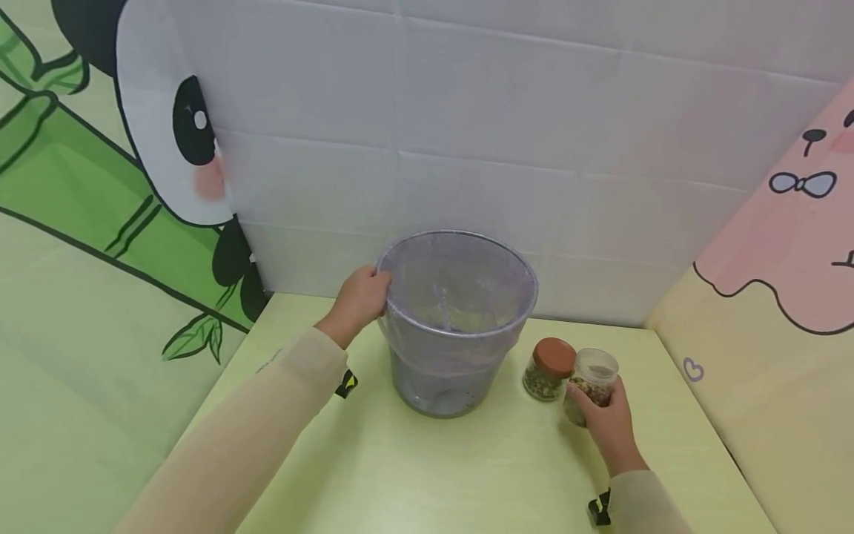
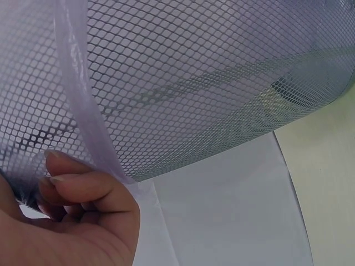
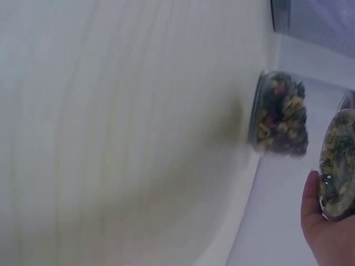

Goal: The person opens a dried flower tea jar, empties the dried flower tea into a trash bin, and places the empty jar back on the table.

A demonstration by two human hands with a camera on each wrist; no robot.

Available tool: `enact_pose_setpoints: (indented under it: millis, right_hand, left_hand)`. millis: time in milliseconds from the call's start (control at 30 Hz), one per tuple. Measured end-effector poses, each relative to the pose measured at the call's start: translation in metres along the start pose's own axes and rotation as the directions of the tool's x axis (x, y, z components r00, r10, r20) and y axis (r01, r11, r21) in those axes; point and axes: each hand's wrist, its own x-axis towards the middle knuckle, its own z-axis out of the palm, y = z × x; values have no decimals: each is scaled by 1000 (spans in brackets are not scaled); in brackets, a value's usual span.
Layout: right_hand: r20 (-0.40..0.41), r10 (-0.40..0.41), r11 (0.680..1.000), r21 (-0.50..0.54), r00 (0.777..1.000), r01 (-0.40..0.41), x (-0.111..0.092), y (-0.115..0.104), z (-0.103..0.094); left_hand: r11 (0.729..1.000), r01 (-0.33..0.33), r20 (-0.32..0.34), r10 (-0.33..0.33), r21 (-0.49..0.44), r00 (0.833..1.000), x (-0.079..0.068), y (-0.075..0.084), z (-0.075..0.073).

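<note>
A mesh waste bin (image 1: 437, 378), lined with a thin translucent purple bag (image 2: 72, 66), stands on the table. My left hand (image 1: 363, 300) grips its rim at the left, fingers curled over the bag's edge; in the left wrist view the hand (image 2: 89, 216) is beside the mesh. In my right hand (image 1: 610, 426) is a clear jar (image 1: 596, 366) of mixed dried flowers or herbs, with a pale, translucent top. The right wrist view shows this jar (image 3: 339, 160) tilted, apart from the table. Beside it stands a similar jar with an orange-red lid (image 1: 555, 357).
The pale yellow table (image 1: 427, 482) meets a white sheet (image 1: 480, 148) behind the bin. Printed cartoon sheets flank it, with a panda (image 1: 160, 133) at the left and a pink figure (image 1: 794, 245) at the right.
</note>
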Motion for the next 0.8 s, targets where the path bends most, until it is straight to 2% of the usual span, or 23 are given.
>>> enact_pose_setpoints:
  millis: [300,500,800]
  right_hand:
    - [65,-133,990,-34,989,135,-22,-21,19]
    - [123,-169,981,-71,978,179,-34,-35,33]
    - [183,-285,953,-50,941,298,-46,-49,49]
  left_hand:
    - [1000,2,7,-2,-13,1000,0,0,0]
    - [1000,-6,6,6,-21,1000,1,0,1]
    - [1000,-1,0,1,-20,1000,2,-1,1]
